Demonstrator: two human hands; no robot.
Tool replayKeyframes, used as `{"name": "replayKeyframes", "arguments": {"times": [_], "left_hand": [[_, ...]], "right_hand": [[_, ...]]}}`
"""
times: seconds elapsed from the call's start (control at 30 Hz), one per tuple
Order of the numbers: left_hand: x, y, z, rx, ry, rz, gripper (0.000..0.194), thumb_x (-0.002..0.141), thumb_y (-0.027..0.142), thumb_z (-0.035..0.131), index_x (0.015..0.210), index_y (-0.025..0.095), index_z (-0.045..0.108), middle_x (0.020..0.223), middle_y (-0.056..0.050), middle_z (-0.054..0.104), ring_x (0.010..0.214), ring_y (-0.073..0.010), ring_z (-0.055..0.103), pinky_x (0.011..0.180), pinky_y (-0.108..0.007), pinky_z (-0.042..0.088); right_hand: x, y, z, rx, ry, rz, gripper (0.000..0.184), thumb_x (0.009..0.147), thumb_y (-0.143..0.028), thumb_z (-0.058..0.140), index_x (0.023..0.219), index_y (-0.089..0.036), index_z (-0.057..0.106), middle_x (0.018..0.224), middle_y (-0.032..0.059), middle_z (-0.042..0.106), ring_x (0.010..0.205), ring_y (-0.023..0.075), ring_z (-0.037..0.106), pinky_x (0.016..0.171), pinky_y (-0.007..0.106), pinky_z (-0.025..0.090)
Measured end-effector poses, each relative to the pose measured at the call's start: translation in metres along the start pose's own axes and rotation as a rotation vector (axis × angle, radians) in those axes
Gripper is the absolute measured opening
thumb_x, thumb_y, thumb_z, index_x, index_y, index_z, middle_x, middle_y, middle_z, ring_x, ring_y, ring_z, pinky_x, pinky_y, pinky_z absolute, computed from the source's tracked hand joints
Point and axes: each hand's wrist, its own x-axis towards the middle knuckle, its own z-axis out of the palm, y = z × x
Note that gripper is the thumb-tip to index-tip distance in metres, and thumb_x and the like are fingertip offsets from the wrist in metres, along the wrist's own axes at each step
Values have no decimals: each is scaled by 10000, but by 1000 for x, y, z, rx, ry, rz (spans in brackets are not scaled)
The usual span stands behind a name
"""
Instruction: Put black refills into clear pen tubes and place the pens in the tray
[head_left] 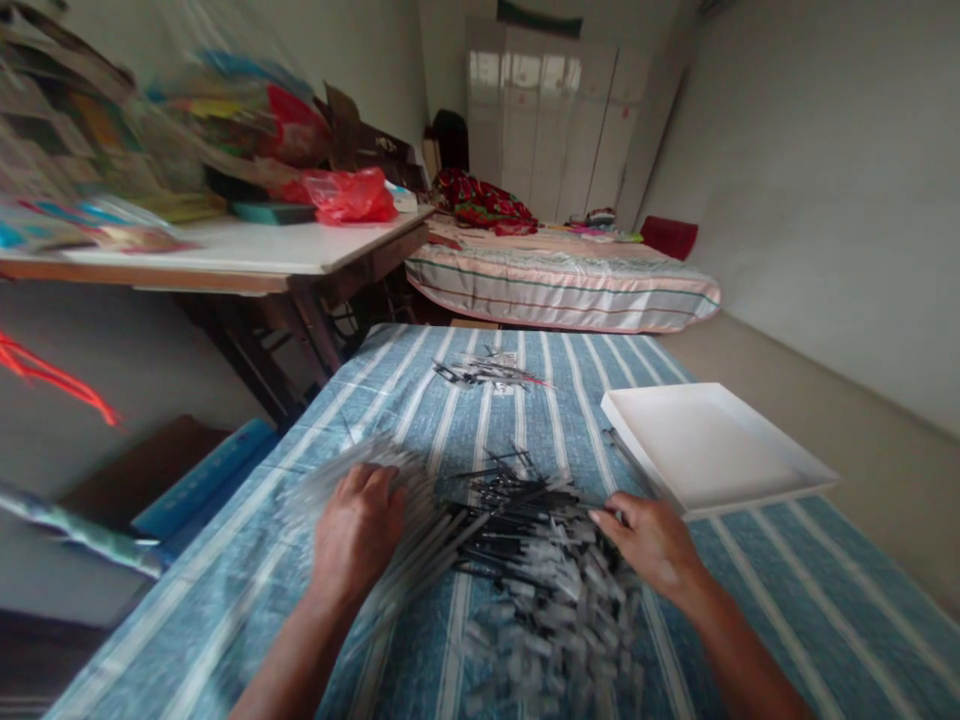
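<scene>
While my left forearm comes up from the lower left edge of the head view, my left hand (358,525) lies palm down, knuckles up and fingers bent, over the loose bundle of thin, translucent pale sticks (420,500). It touches the bundle, but its fingertips are partly hidden, so I cannot tell how far it is closed or whether any stick is gripped.

My right forearm reaches in from the lower right, angled inward, with my right hand (651,540) at the right border of the mixed heap of black and grey slender pieces with pale, tab-like ends (525,530). Its thumb and forefinger are nearly closed in a pinch on a thin grey stick (589,504); the other fingers are curled.

I record the heap between both hands, its black parts toward the far side and its pale tabs toward the near side. The bundle adjoins it on the left, and some pale sticks reach the dark pieces. All lie on the blue cloth with white stripes (592,385). A smaller group of dark and pale slim pieces (487,373) lies farther off, and a shallow white rectangular box (712,440) stands open beyond my right hand
</scene>
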Motion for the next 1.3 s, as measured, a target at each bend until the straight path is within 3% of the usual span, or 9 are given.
{"name": "replayKeyframes", "arguments": {"times": [0.1, 0.17, 0.3, 0.43, 0.57, 0.93, 1.3], "left_hand": [[-2, 3, 2, -31, 52, -5, 315, 837, 304, 391, 909, 131, 644, 891, -119, 645, 808, -255, 625, 710, -340, 494], [-3, 11, -1, -82, 81, -9, 321, 842, 327, 384, 887, 136, 639, 877, -114, 646, 788, -249, 626, 694, -336, 494], [-3, 44, -10, -285, 111, -21, 280, 846, 349, 399, 845, 171, 616, 875, -82, 646, 790, -209, 630, 693, -290, 496], [-7, 81, -9, -481, 53, 64, 235, 841, 322, 435, 780, 179, 611, 812, -67, 642, 729, -185, 632, 688, -278, 500], [-15, 98, 4, -588, 19, 78, 231, 856, 283, 422, 786, 176, 614, 792, -66, 645, 716, -174, 634, 666, -268, 504], [-35, 100, 20, -573, -50, 114, 255, 874, 249, 408, 739, 194, 617, 731, -50, 639, 682, -165, 631, 633, -250, 492], [-33, 84, 18, -284, -187, 66, 237, 879, 238, 384, 747, 192, 576, 771, -47, 616, 738, -179, 614, 654, -270, 470]], "right_hand": [[11, 1, -3, -89, -15, 41, 297, 869, -391, 447, 756, -210, 652, 701, 40, 695, 673, 162, 642, 561, 228, 353], [19, 4, -4, -191, -26, 144, 266, 871, -355, 448, 827, -201, 660, 776, 75, 708, 742, 193, 659, 586, 243, 383], [33, 8, -5, -316, -50, 328, 264, 874, -224, 409, 949, -138, 647, 897, 164, 699, 847, 242, 668, 658, 289, 444], [39, 8, 1, -322, -78, 364, 278, 813, -62, 398, 900, -98, 660, 905, 193, 695, 874, 254, 670, 688, 305, 469], [38, 11, 6, -333, -41, 372, 305, 846, -66, 348, 994, -78, 615, 877, 196, 695, 847, 271, 676, 685, 339, 482], [47, 9, 14, -337, -66, 428, 328, 831, -29, 304, 971, -92, 594, 922, 175, 696, 859, 255, 676, 694, 330, 490], [43, 14, 14, -331, -61, 412, 266, 885, -236, 380, 967, -119, 604, 914, 174, 690, 856, 242, 668, 668, 304, 446]]}}
